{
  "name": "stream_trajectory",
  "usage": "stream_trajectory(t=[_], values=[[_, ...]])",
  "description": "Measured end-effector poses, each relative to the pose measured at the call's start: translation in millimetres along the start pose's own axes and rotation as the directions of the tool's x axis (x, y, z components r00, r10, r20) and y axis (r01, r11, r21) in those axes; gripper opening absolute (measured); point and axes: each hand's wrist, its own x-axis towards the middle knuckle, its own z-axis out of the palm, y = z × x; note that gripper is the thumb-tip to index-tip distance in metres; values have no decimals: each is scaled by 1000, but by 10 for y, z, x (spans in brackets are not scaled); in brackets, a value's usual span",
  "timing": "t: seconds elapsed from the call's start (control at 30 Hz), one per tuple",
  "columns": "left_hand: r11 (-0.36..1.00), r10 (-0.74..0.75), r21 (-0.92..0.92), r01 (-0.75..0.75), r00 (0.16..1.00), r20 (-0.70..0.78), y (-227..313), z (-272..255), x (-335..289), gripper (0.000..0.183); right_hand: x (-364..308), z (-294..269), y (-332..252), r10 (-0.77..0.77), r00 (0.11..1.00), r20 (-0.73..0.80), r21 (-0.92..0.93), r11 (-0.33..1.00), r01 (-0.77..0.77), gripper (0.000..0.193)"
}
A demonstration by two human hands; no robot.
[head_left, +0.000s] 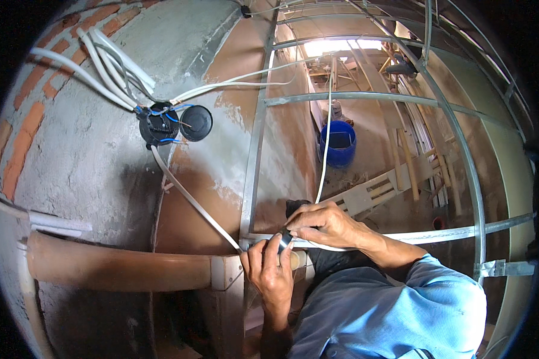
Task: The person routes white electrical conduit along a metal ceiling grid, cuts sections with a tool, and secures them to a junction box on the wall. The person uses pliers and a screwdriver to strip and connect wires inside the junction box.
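My left hand (269,272) is closed around a small black roll (285,240) that looks like electrical tape. My right hand (326,224) pinches at the upper edge of the same roll, fingertips close to those of the left. A white cable (191,203) runs down from a round black junction box (159,124) on the wall and reaches the fingers of my left hand. The box's round black lid (196,123) hangs beside it, with blue and grey wires showing. What lies beneath my fingertips is hidden.
Metal ceiling framing (353,96) crosses in front and to the right. A brown wooden beam (126,263) lies at lower left. Several white cables (111,66) enter the box from above. Far below, a blue barrel (338,143) and wooden planks (377,185) stand on the floor.
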Motion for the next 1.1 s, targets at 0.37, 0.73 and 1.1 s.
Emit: stream_trajectory(t=[0.37,0.73,1.1], values=[[1000,-1,31,-1,998,62,-13,81,-14,27,-4,70,181,-29,999,-17,-169,985,26,13],[993,-54,-117,31,979,-194,-110,458,160,23,-37,321,176,174,957,-233,186,974,-131,19],[999,-19,-37,34,937,349,450,-1197,40,48,348,148,36,-2,988,-155,365,929,59,25]])
